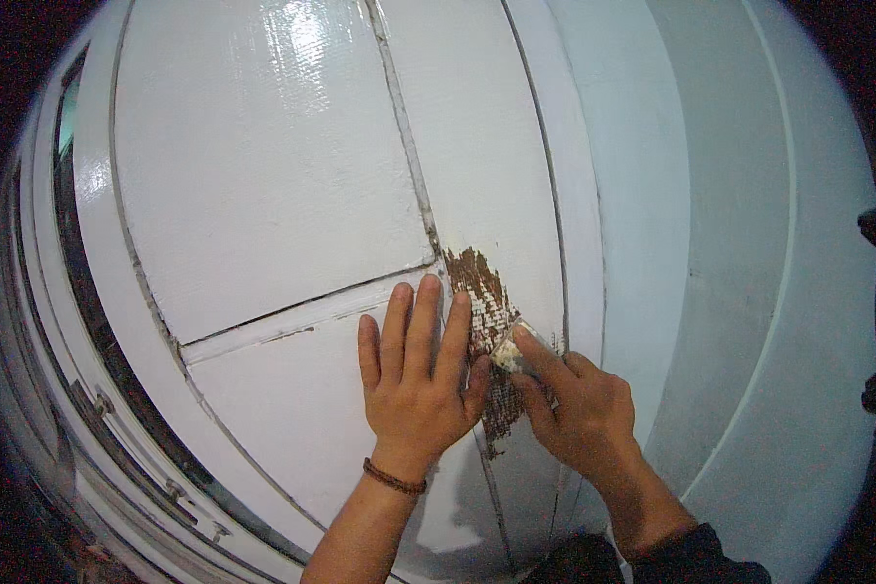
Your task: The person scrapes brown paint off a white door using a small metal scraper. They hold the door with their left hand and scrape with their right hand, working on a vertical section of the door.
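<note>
My left hand lies flat with its fingers apart on a white painted panelled surface, probably a wooden door. A braided brown bracelet circles that wrist. My right hand grips a small flat scraper whose blade is smeared pale; most of its handle is hidden in the hand. The scraper's edge rests against a stripped patch, where rough brown material shows between flecks of white paint. This patch runs down between my two hands, and my left thumb reaches its edge.
Dark grooves divide the white panels, with a horizontal joint left of the patch. A pale blue-grey wall curves along the right. On the left is a dark gap beside metal fittings. A dark sleeve covers my right forearm.
</note>
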Demonstrator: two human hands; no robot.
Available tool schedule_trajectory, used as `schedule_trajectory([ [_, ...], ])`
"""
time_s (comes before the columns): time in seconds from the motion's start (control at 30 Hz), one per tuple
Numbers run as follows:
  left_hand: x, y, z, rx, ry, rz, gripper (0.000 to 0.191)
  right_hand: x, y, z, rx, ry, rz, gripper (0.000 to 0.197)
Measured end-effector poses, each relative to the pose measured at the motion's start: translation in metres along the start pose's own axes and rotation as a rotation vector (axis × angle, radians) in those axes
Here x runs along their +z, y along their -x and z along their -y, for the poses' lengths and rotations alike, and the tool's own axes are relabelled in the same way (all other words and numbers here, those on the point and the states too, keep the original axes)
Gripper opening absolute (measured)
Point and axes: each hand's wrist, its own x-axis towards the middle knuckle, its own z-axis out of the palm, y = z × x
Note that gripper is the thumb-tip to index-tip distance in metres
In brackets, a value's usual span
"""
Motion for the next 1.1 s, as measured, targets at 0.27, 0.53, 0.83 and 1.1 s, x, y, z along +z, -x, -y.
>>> schedule_trajectory([
  [0.27,0.0007,0.0002,-0.0005,-0.004,0.013,-0.015,0.055,0.0004,-0.0054,0.0018,0.031,0.029,0.046,0.051],
  [0.53,0.0005,0.0004,0.0004,-0.004,0.022,-0.02,0.057,-0.0049,-0.0042,0.0031,0.079,0.047,0.128,0.048],
  [0.83,0.0014,0.0004,0.0008,0.002,0.011,-0.017,0.057,-0.0044,-0.0049,0.003,0.014,0.062,0.031,0.052],
  [1.1,-0.0002,0.0003,-0.0007,-0.017,0.014,0.0,0.049,-0.002,-0.0059,0.0028,0.012,0.057,0.037,0.051],
])
